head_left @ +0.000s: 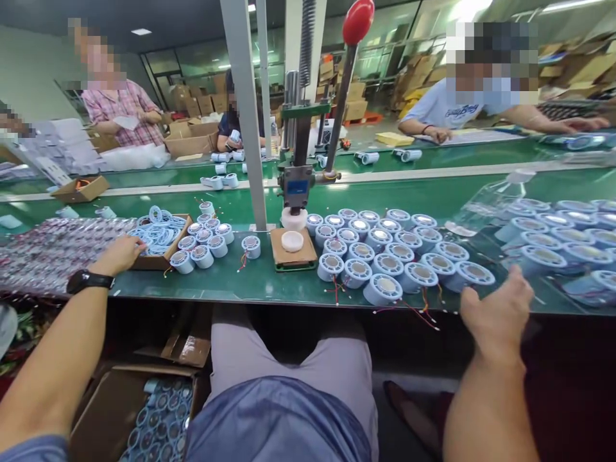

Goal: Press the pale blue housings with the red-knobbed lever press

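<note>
My left hand (120,253) is at the near left side of a cardboard box (158,262) heaped with light blue plastic rings (161,234). Its fingers are curled together at the rings, and what they pinch, if anything, is hidden. On the right, my right hand (500,311) has thumb and fingers apart, beside a light blue cylindrical motor housing (474,274) at the end of a group of such housings with thin wires. In the middle stands a hand press (297,183) with a red-knobbed lever; a white round seat (292,242) sits on its base below the ram.
A smaller group of housings (202,255) stands left of the press, more housings (543,256) at far right. A clear plastic bottle (495,199) lies behind. Bubble-wrapped goods (62,256) cover the left. Co-workers sit or stand across the green bench. An open carton (96,417) is below.
</note>
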The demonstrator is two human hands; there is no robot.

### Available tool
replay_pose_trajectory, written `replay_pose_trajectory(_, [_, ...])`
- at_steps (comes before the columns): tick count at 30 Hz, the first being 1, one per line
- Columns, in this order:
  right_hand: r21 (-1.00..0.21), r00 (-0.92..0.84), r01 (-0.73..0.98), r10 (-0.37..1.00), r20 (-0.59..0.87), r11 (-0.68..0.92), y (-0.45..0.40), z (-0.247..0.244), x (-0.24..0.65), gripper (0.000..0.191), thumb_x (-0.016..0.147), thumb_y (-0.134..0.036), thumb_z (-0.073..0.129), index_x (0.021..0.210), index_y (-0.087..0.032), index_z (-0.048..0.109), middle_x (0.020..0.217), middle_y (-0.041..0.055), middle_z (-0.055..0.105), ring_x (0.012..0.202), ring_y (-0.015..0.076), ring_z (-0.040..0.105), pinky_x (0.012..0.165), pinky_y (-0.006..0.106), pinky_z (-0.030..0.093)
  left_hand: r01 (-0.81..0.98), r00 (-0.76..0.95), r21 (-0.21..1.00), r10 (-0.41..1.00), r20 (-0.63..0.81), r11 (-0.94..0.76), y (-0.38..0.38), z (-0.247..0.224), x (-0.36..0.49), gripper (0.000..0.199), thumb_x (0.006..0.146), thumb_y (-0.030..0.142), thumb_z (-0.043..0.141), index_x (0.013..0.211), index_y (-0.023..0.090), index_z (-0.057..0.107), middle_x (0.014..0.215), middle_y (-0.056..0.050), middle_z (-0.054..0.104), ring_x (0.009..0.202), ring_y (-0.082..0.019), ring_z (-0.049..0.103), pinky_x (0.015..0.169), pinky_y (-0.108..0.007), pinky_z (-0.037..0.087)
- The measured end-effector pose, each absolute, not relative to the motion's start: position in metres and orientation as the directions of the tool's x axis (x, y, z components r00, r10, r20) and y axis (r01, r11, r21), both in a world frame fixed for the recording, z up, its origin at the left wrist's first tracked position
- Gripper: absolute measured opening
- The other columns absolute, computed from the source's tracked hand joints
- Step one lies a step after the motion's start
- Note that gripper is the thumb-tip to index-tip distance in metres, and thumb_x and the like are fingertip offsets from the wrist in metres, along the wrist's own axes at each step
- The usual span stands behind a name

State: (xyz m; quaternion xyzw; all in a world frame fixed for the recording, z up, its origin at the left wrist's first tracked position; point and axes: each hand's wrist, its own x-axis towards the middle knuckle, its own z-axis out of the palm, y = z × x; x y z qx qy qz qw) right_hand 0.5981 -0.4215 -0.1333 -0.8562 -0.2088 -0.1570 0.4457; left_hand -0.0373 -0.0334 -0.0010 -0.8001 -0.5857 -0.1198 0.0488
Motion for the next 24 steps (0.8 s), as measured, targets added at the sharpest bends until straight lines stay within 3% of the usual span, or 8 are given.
replay_pose_trajectory(4, [-0.659, 0.751, 0.599, 0.036, 0.659, -0.455, -0.416, -0.139, 0.543, 0.062, 0.069, -0.011, 0.058, 0.131, -0.007, 0.054, 0.125, 0.0248, 0.054, 0.125, 0.0351, 0.049, 0.108, 0.049, 0.041, 0.934, 0.315, 0.074, 0.902, 0.295, -0.35, -0.042, 0.005, -0.038, 0.034, 0.095, 0.045, 0.034, 0.082, 0.019, 0.051, 0.1, -0.001, 0.064, 0.109, -0.018, 0.053, 0.106, -0.037, 0.041])
replay_pose_trajectory(8, [-0.544, 0.549, 0.826, -0.007, 0.836, -0.151, -0.394, -0.132, 0.466, 0.031, 0.079, -0.017, 0.053, 0.108, -0.013, 0.064, 0.102, 0.0148, 0.064, 0.099, 0.0261, 0.064, 0.088, 0.044, 0.054, 0.898, 0.343, 0.117, 0.841, 0.419, -0.424, -0.078, 0.01, -0.019, 0.023, 0.096, 0.039, 0.031, 0.098, 0.022, 0.047, 0.128, 0.0, 0.056, 0.124, -0.017, 0.048, 0.111, -0.038, 0.038])
replay_pose_trajectory(11, [-0.502, 0.464, 0.851, 0.226, 0.856, 0.152, -0.368, -0.125, 0.407, 0.016, 0.085, -0.014, 0.052, 0.097, -0.015, 0.064, 0.09, 0.0076, 0.066, 0.088, 0.0184, 0.066, 0.082, 0.035, 0.055, 0.752, 0.486, 0.199, 0.733, 0.477, -0.628, -0.134, -0.008, 0.022, 0.022, 0.096, 0.037, 0.034, 0.1, 0.023, 0.051, 0.137, -0.005, 0.055, 0.126, -0.021, 0.052, 0.109, -0.037, 0.041])
replay_pose_trajectory(15, [-0.56, 0.336, 0.738, 0.515, 0.789, 0.377, -0.328, -0.126, 0.35, 0.019, 0.09, -0.014, 0.046, 0.091, -0.016, 0.064, 0.084, 0.0053, 0.066, 0.081, 0.0137, 0.065, 0.075, 0.027, 0.055, 0.598, 0.725, 0.197, 0.629, 0.281, -0.777, -0.194, -0.063, 0.093, 0.017, 0.094, 0.025, 0.042, 0.097, 0.021, 0.058, 0.137, -0.011, 0.057, 0.127, -0.025, 0.053, 0.108, -0.041, 0.043])
replay_pose_trajectory(20, [-0.593, 0.232, 0.703, 0.662, 0.713, 0.392, -0.27, -0.135, 0.316, 0.029, 0.091, -0.015, 0.039, 0.1, -0.017, 0.067, 0.095, 0.0078, 0.064, 0.089, 0.0147, 0.064, 0.082, 0.028, 0.055, 0.701, 0.65, 0.185, 0.724, 0.231, -0.688, -0.191, -0.115, 0.13, 0.01, 0.091, 0.02, 0.054, 0.099, 0.019, 0.059, 0.134, -0.013, 0.059, 0.124, -0.027, 0.054, 0.099, -0.046, 0.048])
replay_pose_trajectory(24, [-0.633, 0.221, 0.716, 0.764, 0.607, 0.296, -0.205, -0.132, 0.298, 0.046, 0.086, -0.015, 0.044, 0.13, -0.016, 0.059, 0.131, 0.0168, 0.05, 0.124, 0.0262, 0.052, 0.105, 0.046, 0.046, 0.691, 0.6, 0.268, 0.74, 0.306, -0.671, -0.182, -0.124, 0.123, 0.007, 0.089, 0.024, 0.061, 0.094, 0.02, 0.06, 0.129, -0.011, 0.061, 0.12, -0.026, 0.056, 0.098, -0.045, 0.048])
